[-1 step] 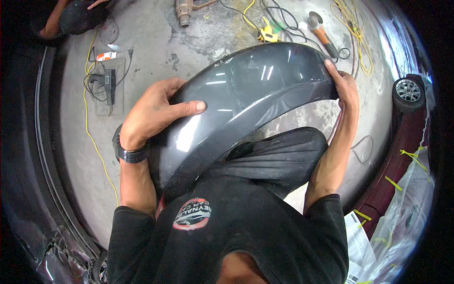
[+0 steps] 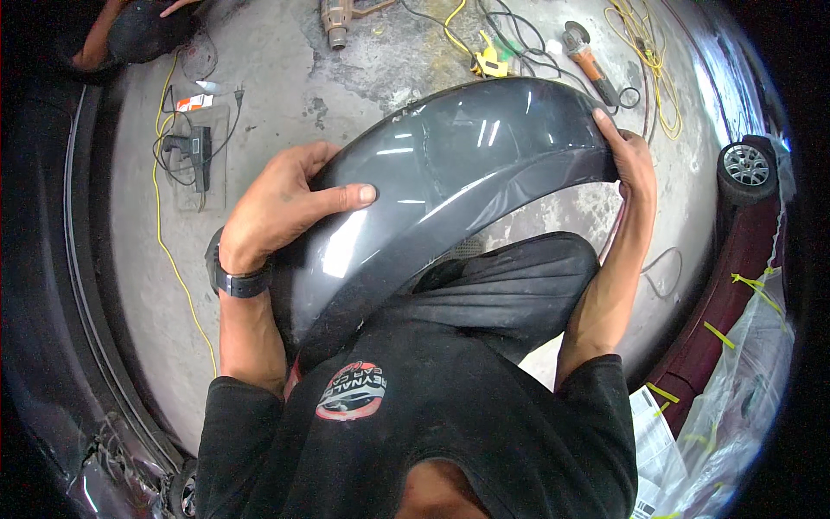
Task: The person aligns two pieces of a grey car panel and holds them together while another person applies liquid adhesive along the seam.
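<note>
A glossy dark grey, arched car fender [image 2: 450, 143] lies tilted across my lap, with a crease along its surface. My left hand [image 2: 290, 195] is closed on its upper left side, thumb flat on the outer face and fingers hidden behind the far edge. At the fender's right end my right hand [image 2: 627, 156] grips the tip, the thumb on top and the other fingers mostly out of sight. Under the arch shows my bent knee in black trousers [image 2: 510, 281]. The fender's lower left end reaches down beside my shirt.
On the concrete floor lie an orange angle grinder [image 2: 588, 65], a heat gun [image 2: 337, 22], a black corded tool [image 2: 197, 156], a yellow tool [image 2: 490, 60] and loose cords. A dark car side [image 2: 73, 259] stands left, a maroon car [image 2: 692, 346] right. Another person [image 2: 147, 30] is at upper left.
</note>
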`<action>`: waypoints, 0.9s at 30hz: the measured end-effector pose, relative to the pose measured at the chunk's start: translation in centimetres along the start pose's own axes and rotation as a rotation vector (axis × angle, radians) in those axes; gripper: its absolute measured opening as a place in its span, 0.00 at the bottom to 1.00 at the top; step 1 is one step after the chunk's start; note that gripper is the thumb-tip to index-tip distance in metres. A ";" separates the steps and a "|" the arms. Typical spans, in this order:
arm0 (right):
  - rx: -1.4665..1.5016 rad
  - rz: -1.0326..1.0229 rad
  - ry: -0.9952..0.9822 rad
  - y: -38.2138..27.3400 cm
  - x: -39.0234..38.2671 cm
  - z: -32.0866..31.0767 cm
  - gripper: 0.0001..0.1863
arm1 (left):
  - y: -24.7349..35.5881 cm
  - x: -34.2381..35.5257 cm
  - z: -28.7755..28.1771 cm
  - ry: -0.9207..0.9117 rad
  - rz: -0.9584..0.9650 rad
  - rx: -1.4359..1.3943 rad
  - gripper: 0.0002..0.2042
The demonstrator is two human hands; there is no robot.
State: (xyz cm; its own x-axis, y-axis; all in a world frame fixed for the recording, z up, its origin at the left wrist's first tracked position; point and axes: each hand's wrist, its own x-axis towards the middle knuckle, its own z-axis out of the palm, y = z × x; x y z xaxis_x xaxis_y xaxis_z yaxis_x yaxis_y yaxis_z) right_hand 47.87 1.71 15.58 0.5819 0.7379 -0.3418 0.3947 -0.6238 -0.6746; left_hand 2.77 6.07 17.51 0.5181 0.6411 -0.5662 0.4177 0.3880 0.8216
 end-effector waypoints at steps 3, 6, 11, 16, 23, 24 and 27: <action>0.007 -0.003 0.001 0.0 -0.2 0.0 0.38 | 0.0 -0.1 0.0 0.002 0.006 0.016 0.28; -0.021 0.010 0.001 -0.4 -0.1 0.0 0.39 | -0.5 0.0 0.2 0.047 0.095 -0.009 0.28; -0.016 0.013 0.014 0.1 0.2 0.0 0.39 | -0.1 0.0 -0.1 0.006 0.038 -0.036 0.27; -0.011 0.013 -0.002 0.1 0.3 -0.1 0.40 | -0.2 0.0 0.1 0.028 0.065 -0.054 0.28; -0.014 0.010 0.004 -0.2 0.1 -0.1 0.41 | 0.1 0.0 -0.1 -0.012 0.006 -0.015 0.26; -0.025 0.019 -0.001 -0.3 0.1 -0.1 0.41 | 0.1 0.0 -0.1 -0.011 0.004 -0.020 0.26; -0.008 0.014 -0.001 -0.4 -0.2 -0.1 0.41 | 0.1 -0.1 -0.1 -0.008 -0.006 -0.010 0.26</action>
State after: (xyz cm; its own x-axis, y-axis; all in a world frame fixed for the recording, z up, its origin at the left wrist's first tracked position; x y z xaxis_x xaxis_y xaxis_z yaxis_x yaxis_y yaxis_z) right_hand 47.68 1.82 15.93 0.5867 0.7291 -0.3523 0.3917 -0.6363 -0.6646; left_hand 2.65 6.14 17.61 0.5221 0.6333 -0.5713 0.4129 0.3984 0.8190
